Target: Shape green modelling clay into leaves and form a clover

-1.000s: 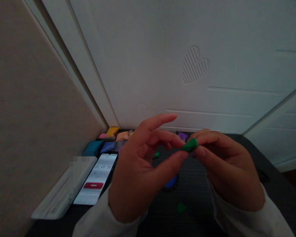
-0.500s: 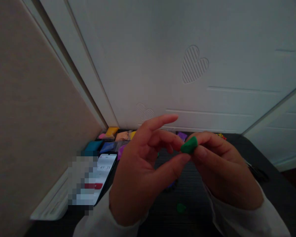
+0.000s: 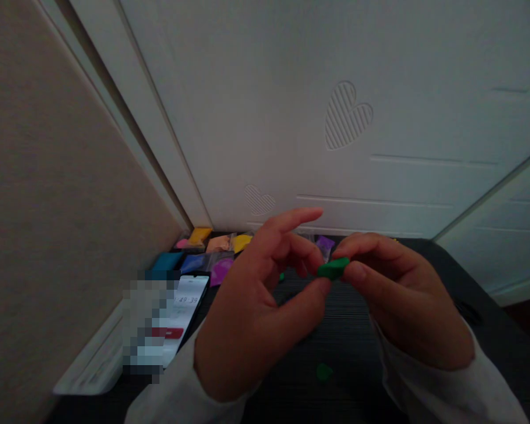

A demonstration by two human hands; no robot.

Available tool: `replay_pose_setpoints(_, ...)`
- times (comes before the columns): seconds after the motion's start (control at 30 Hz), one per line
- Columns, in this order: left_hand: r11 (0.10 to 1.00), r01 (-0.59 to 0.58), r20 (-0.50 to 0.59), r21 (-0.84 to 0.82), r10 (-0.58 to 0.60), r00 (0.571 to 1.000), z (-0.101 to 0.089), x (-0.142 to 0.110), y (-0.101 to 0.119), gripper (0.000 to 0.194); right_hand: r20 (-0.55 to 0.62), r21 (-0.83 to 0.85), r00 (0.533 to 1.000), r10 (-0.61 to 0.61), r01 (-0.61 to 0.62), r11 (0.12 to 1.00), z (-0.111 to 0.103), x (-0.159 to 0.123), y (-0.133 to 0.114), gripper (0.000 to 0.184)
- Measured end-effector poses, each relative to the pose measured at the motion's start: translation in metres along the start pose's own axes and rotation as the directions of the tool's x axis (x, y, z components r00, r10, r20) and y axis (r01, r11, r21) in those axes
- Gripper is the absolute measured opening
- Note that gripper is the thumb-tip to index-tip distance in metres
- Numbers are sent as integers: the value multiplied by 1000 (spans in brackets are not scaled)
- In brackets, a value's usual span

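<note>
A small green piece of modelling clay, drawn out long and flat, is pinched between both hands above the dark table. My left hand grips its left end with thumb and a finger, while the index finger stretches out over it. On the other end, the thumb and fingertips of my right hand are closed. Below them a flat green clay piece with a pointed side lies on the table. Another bit of green shows partly behind my left hand.
Several packets of coloured clay line the back left, among them a yellow packet, a blue packet and a purple packet. A phone leans at the left. Something dark lies at the right. A white panel rises behind the table.
Both hands have shifted slightly apart, and the clay between them has moved a little left and lies flatter and longer to view. The green piece on the table has stayed put.
</note>
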State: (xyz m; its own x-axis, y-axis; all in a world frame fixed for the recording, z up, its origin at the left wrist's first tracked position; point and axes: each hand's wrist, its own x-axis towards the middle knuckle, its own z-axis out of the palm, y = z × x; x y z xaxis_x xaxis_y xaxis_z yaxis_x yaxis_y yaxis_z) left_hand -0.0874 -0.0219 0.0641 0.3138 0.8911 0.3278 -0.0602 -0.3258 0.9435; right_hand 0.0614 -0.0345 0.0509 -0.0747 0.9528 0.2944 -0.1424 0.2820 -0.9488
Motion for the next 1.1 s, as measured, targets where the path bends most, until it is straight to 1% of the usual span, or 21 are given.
replay_pose_setpoints(0.1,999,-6,-31,-47,4,1000,1,0,0,52,-28,38,1000,-3,4,999,3,0,2,9)
replay_pose_setpoints(0.23,997,-14,-55,-81,10,998,1,0,-1,51,-29,62,1000,1,0,998,4,0,3,8)
replay_pose_setpoints(0.37,995,-21,-55,-97,16,998,1,0,-1,51,-22,75,1000,1,1,997,3,0,3,8)
replay_pose_setpoints(0.5,995,-13,-40,-99,9,999,1,0,0,54,-21,124,1000,21,-19,992,3,0,2,8)
replay_pose_setpoints(0.7,991,0,-45,-137,-6,999,1,1,2,49,-2,194,999,42,-41,980,2,-1,2,8)
replay_pose_setpoints(0.9,995,-44,-26,-94,42,999,0,-1,-5,55,-13,219,998,57,-53,974,3,0,2,7)
replay_pose_setpoints(1.1,995,-71,-15,-74,70,997,0,-1,-7,51,31,292,997,71,-77,953,4,-1,4,7)
